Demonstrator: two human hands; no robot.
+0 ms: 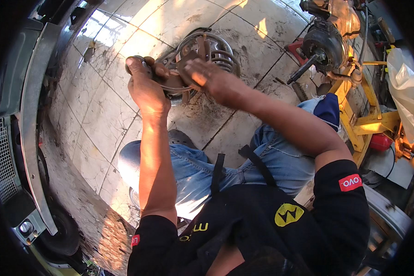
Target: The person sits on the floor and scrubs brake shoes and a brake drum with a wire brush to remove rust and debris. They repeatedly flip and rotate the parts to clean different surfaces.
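Note:
My left hand (147, 89) is closed around a rounded dark metal part (132, 64), held above the tiled floor. Its fingers partly cover the part, so its exact kind is unclear. My right hand (211, 78) is just to the right, slightly blurred, with its fingers pressed against a flat brown piece (187, 60). I cannot make out what that piece is. Under both hands stands a round, shiny metal basin (230, 45) with several parts in it. One of these looks like a metal coil (224, 60) and another is a rusty brown piece (202, 46).
A vehicle axle with a dark hub (324, 46) stands at the far right by a yellow metal stand (363, 124). A white plastic bag (404, 87) hangs beside it. A vehicle's metal bumper (30, 129) runs along the left. A small tool (88, 51) lies on the floor.

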